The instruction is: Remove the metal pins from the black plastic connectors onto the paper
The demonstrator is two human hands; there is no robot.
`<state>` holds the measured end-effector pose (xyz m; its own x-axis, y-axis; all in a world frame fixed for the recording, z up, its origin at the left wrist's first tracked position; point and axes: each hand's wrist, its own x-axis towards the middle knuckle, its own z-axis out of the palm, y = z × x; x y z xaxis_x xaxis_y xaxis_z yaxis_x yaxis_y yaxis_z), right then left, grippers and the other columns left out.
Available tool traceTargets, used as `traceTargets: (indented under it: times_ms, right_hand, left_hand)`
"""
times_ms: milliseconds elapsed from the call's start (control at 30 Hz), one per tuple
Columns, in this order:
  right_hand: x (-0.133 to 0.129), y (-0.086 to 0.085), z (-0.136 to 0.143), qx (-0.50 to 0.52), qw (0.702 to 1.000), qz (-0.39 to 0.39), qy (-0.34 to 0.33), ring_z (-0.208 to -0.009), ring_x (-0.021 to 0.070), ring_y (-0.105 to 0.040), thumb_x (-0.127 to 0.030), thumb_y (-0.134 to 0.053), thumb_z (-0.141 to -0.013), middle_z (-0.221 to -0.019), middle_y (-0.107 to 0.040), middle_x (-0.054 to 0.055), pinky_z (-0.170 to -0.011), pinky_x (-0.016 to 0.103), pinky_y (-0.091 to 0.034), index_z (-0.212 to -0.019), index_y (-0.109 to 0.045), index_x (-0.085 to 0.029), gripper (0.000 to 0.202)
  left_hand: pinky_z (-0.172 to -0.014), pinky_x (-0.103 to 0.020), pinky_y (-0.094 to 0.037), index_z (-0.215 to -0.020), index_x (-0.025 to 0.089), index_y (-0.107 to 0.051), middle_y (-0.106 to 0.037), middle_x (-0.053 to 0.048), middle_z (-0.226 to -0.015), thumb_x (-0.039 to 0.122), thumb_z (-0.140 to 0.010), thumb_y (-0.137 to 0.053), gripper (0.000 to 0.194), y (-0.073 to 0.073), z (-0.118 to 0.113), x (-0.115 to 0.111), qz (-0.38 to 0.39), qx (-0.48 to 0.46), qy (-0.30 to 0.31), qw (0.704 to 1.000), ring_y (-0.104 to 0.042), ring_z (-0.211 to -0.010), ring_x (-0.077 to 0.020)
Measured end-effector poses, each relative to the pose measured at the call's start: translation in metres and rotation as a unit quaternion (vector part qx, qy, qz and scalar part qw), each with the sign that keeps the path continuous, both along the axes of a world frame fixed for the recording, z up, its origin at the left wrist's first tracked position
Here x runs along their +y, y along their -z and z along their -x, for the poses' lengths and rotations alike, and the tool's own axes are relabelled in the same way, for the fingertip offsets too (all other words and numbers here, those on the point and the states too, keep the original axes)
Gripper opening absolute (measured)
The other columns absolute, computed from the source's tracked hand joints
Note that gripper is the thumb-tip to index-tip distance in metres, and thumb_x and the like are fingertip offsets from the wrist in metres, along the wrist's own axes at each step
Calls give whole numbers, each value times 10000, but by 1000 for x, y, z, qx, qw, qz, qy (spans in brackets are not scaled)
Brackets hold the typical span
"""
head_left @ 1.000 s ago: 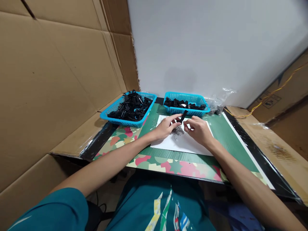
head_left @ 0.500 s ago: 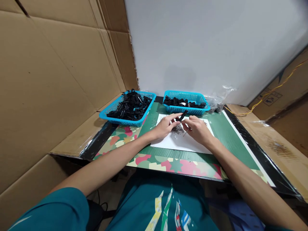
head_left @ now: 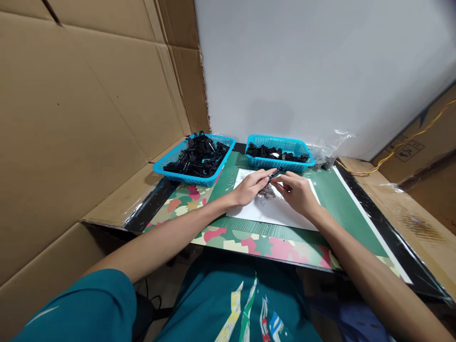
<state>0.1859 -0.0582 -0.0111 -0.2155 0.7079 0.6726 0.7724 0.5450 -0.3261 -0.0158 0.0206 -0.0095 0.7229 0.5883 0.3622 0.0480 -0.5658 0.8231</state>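
The left hand (head_left: pixel 247 189) has fingers closed on a black plastic piece (head_left: pixel 276 174), probably for steadiness, while the right hand (head_left: pixel 299 191) pinches a thin rod (head_left: pixel 282 194), small metal parts (head_left: pixel 266 191) lying conveniently below the fingers.

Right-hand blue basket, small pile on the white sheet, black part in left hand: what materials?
Right-hand blue basket: likely moulded plastic, satin; perforated walls, even colour.
Small pile: probably bare metal; grey glints, though pieces are too small to be sure.
Black part in the left hand: looks like plastic, slight sheen; coated metal can't be ruled out.
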Motion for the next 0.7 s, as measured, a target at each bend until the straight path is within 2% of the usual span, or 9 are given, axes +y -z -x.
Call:
traceTargets:
  times_ms: [67,167,267,400,467,533,600,633,700]
  right_hand:
    - [-1,-2,2,26,1000,7,8,-563,144,-475,-292,-612,-1031,-700,-530,6,-583,280,-406,-989,-808,-221,212]
    - [-2,-5,3,39,999,15,18,-550,142,-470,-340,-625,-1030,-697,-539,6,-578,284,-408,-1018,-822,-231,226]
    - [-2,-5,3,39,999,5,14,-547,142,-471,-338,-627,-1030,-695,-538,10,-567,287,-392,-1035,-833,-227,234]
    - [-4,-5,2,35,999,-18,14,-570,152,-483,-314,-626,-1032,-671,-513,9,-572,289,-383,-1009,-841,-215,238]
    - [-4,-6,1,30,999,-15,17,-580,153,-492,-319,-628,-1031,-666,-511,6,-583,288,-393,-999,-841,-218,237]
    - [-3,-6,-1,32,999,-11,18,-576,148,-497,-325,-629,-1030,-664,-523,3,-583,283,-400,-988,-836,-218,238]
    - [-2,-7,-5,41,999,-9,16,-562,139,-501,-326,-638,-1024,-670,-558,5,-574,277,-403,-976,-830,-209,231]
    - [-1,-7,-7,46,999,-7,13,-555,135,-502,-326,-645,-1019,-678,-583,9,-569,275,-404,-971,-827,-203,225]
    - [0,-7,-11,57,998,-1,4,-546,131,-510,-325,-659,-1009,-699,-633,21,-559,273,-405,-961,-821,-196,213]
  left_hand:
    - [-726,-323,-480,-1522,156,-582,-599,-44,-852,459,-1044,-493,573,-2,-3,-2,88,-21,11,996,-566,-754,-171]
    - [-515,-277,-308,-1532,167,-549,-427,37,-655,449,-1019,-501,587,-9,-5,-6,237,-40,36,970,-332,-516,-110]
    - [-474,-254,-216,-1474,241,-565,-364,58,-629,415,-997,-533,509,-18,-3,-13,309,-58,41,948,-261,-484,-88]
    - [-456,-231,-203,-1417,283,-533,-398,54,-676,376,-977,-546,450,-23,-3,-20,342,-66,31,937,-295,-485,-75]
    - [-455,-230,-215,-1412,278,-501,-437,47,-707,397,-996,-519,433,-20,-5,-19,331,-58,29,941,-311,-484,-75]
    - [-469,-239,-269,-1401,268,-486,-508,24,-764,458,-1030,-471,417,-15,-6,-17,286,-48,20,957,-374,-509,-90]
    - [-558,-273,-406,-1383,259,-504,-603,-29,-905,512,-1060,-423,418,-12,-6,-15,182,-37,4,983,-525,-647,-134]
    - [-658,-305,-475,-1379,259,-518,-636,-56,-1004,521,-1072,-409,419,-11,-4,-14,114,-29,-5,993,-593,-778,-167]
    - [-878,-378,-508,-1380,254,-538,-654,-84,-1168,512,-1075,-442,411,-11,-1,-12,-29,-9,-24,999,-617,-1025,-225]
